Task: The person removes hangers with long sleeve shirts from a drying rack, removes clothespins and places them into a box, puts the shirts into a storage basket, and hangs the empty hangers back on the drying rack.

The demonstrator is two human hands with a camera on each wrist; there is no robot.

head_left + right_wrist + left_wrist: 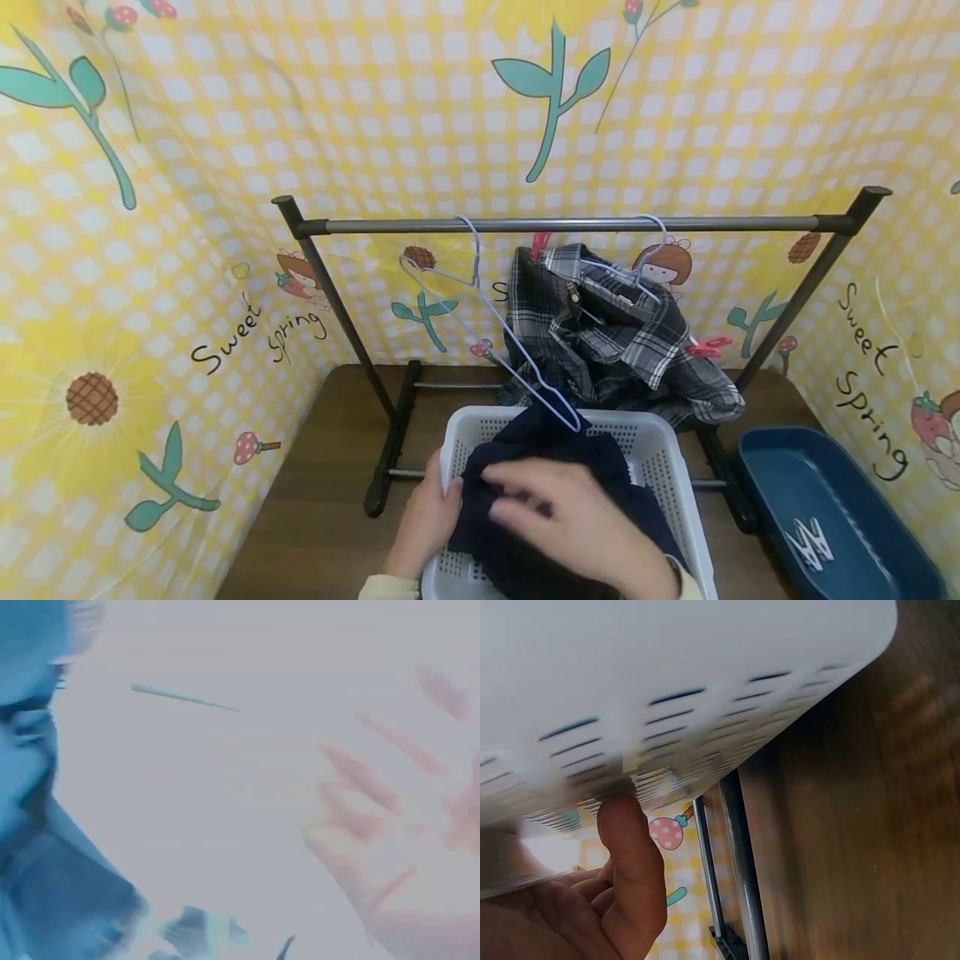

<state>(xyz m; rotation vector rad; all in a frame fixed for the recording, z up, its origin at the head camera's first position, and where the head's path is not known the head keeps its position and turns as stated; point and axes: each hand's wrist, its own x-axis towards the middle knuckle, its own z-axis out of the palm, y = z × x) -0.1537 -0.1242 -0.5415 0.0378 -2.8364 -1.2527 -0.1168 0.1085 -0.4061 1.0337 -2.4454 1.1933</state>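
Note:
My left hand [426, 515] grips the left side of a white perforated plastic basket [678, 479]. In the left wrist view its thumb lies along the slotted basket wall [682, 705]. Crumpled navy cloth [551, 446] fills much of the basket. Over the cloth is my right hand [573, 517], blurred, with nothing held between its spread fingers. The washed-out right wrist view shows this hand [405, 855] with fingers apart. A light purple wire hanger [513, 335] hangs tilted from the rail, its lower corner overlapping the basket's far rim in the head view.
A dark metal rack with a horizontal rail [390, 226] stands behind the basket. On it hangs a grey plaid shirt [607, 333] with red clips [708, 346]. A blue tray [847, 492] holding white clips [810, 543] lies at right on the brown table [300, 500].

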